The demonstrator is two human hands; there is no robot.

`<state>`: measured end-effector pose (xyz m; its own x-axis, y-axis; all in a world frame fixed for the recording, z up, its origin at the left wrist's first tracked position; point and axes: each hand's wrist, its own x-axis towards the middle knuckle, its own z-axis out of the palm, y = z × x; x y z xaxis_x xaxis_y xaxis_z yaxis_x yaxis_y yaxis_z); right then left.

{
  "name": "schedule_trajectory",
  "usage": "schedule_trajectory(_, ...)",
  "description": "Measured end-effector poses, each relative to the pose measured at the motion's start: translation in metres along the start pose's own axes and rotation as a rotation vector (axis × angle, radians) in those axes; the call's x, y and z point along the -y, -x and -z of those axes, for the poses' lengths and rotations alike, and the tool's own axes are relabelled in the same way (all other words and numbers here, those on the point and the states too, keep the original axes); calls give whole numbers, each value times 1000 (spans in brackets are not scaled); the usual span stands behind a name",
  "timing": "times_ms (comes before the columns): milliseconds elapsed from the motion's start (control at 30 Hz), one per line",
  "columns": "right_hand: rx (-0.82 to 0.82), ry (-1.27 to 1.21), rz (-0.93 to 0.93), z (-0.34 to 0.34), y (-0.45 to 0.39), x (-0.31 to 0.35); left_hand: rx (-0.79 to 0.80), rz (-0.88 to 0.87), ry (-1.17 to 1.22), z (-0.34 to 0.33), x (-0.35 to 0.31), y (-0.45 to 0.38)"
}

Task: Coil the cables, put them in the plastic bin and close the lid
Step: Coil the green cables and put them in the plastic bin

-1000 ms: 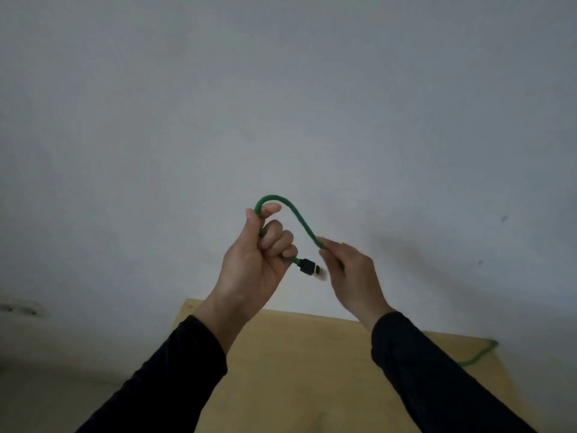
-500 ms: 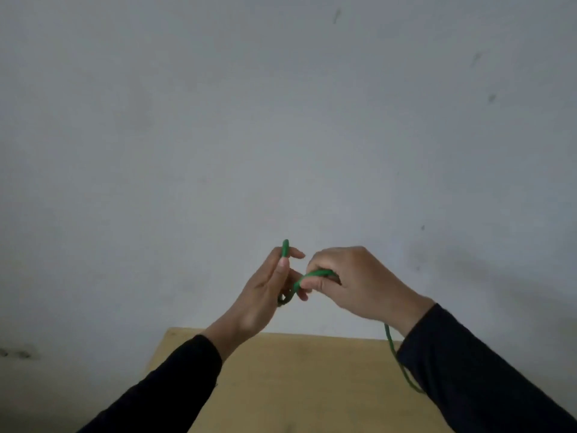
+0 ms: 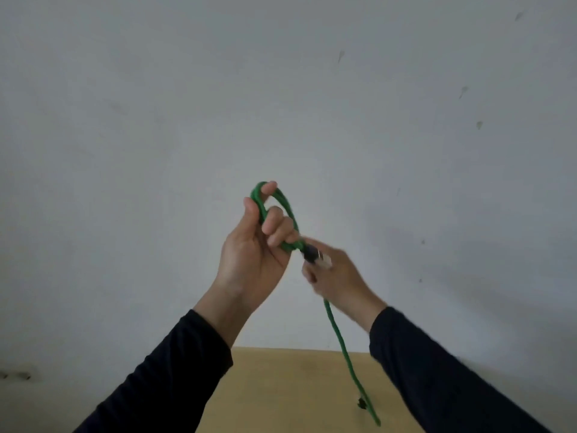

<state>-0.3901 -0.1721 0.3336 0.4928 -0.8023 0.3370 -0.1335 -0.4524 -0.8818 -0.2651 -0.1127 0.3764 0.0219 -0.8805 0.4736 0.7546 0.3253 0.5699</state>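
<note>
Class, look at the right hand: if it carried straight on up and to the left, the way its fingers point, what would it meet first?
Most likely the cable's plug at its fingertips, then the left hand holding the green cable loops. Depth is unclear.

Both forearms wear long, plain dark navy-black sleeves, the left sleeve (image 3: 175, 370) and right sleeve (image 3: 437, 370) each ending at the wrist, leaving the bare left hand (image 3: 249, 257) and right hand (image 3: 340, 279) without rings, watch or gloves.
</note>
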Motion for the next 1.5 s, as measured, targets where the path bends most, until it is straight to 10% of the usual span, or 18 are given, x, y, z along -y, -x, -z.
schedule_trajectory(200,296,347,22,-21,38,1,-297,-162,-598,41,-19,-15)
schedule_trajectory(400,322,608,175,9,19,50,-78,45,-1158,63,5,22)
schedule_trajectory(633,284,438,166,51,-13,72,178,260,-851,45,31,54)
schedule_trajectory(967,5,44,-39,16,2,1,7,64,-82,9,-1,16)
schedule_trajectory(1100,135,220,-7,-12,29,-5,-203,-68,-330,21,-10,-6)
schedule_trajectory(1267,281,560,130,-14,37,22,-201,-111,-1197,57,5,6)
schedule_trajectory(1500,222,531,252,25,12,41,46,214,-1066,53,27,33)
